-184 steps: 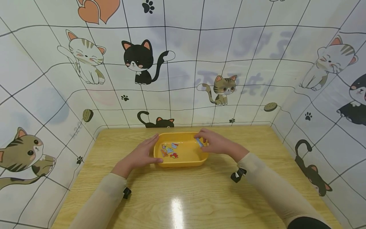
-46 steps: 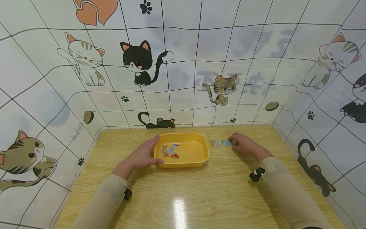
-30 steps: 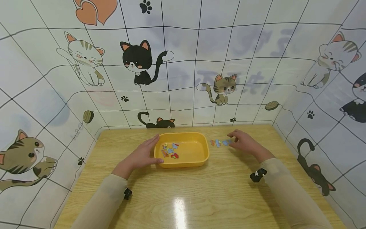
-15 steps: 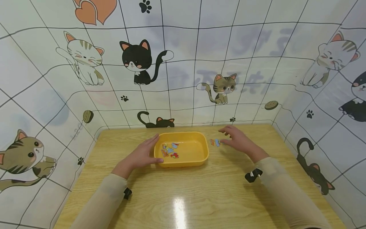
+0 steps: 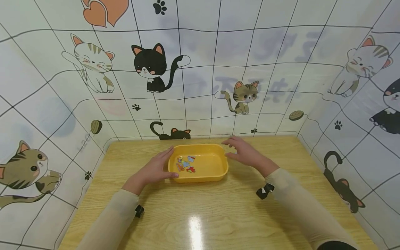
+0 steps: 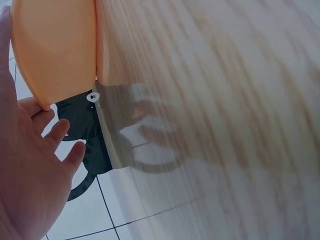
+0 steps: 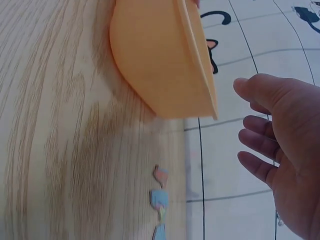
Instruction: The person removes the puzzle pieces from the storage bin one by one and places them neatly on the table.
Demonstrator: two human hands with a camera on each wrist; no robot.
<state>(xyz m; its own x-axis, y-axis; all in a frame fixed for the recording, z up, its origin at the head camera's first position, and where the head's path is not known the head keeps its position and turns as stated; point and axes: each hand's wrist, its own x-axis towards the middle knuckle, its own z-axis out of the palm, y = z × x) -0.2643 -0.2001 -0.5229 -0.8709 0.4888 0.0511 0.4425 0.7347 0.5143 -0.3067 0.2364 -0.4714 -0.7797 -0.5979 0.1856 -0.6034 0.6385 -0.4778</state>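
Note:
My left hand (image 5: 156, 169) holds the left end of a yellow plastic tray (image 5: 198, 179), thumb at the near corner and fingers at the far one. In the left wrist view its other fingers spread loosely below the rim. Several small colourful puzzle pieces (image 5: 186, 164) lie in the tray's left half. Over the tray's right end hovers my right hand (image 5: 245, 152), fingers parted and holding nothing. Under it, mostly hidden in the head view, runs a row of pieces on the table; the right wrist view shows a reddish piece (image 7: 160, 175) and a blue piece (image 7: 159, 197).
The wooden table (image 5: 156, 215) meets a cat-printed wall covering (image 5: 200, 80) behind the tray, with more of that covering at both sides. A black wrist camera (image 5: 265, 191) sits on the right sleeve, another camera (image 5: 139, 211) on the left.
Earlier my right hand carried a blue puzzle piece from the tray and set it at the row's right end. It has let go and moved left to the tray. The left hand has stayed put.

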